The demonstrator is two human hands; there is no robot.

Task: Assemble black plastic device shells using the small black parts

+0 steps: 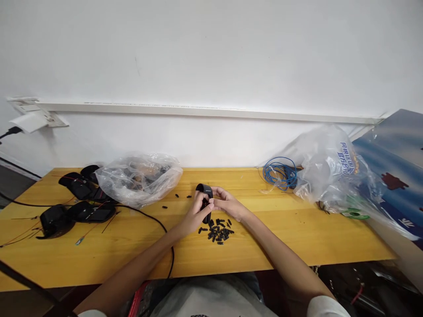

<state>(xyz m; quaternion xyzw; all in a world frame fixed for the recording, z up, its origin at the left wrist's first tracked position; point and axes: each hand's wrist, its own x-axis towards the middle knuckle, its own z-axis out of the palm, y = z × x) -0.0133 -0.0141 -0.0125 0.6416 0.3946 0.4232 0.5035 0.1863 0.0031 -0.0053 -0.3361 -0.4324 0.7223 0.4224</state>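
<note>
Both of my hands meet over the middle of the wooden table (297,237). My left hand (194,215) is closed around a curved black part (205,193), gripping its lower end. My right hand (228,204) pinches the same black part from the right with thumb and fingertips. Just below the hands lies a small heap of several little black pieces (218,231). A few more black bits (176,196) are scattered to the left of the hands.
A clear plastic bag (139,177) with dark parts sits at the left, beside black pads with thin red wires (79,202) and a black cable (165,231). At the right lie a blue wire coil (280,174), a large plastic bag (330,169) and a green ring (355,215).
</note>
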